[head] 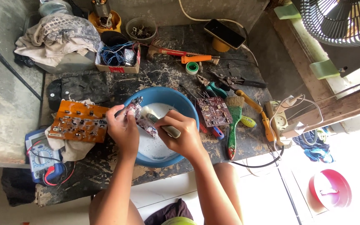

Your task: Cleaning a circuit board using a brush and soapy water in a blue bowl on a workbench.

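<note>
1. Head camera looks down on a dark, scuffed workbench [167,75] with a round blue plastic basin [186,106] of milky white liquid at its front edge.
2. Left hand [123,129] is clenched around a small reddish-brown circuit board [140,116], pinching its upper left end so the board slants down to the right over the basin.
3. Right hand [184,135] is closed around a grey-handled brush [163,125]; the handle runs through the fist, and its white head touches the board just right of the left thumb.
4. Board and brush sit between the two hands, above the liquid; whether the board's lower end dips into it cannot be told.
5. Just left of the basin lies a larger orange circuit board [78,121] on a white cloth, with a blue multimeter [42,156] beside it.
6. Right of the basin lie a second dark-red circuit board [214,111] and a green-handled paintbrush [233,125].
</note>
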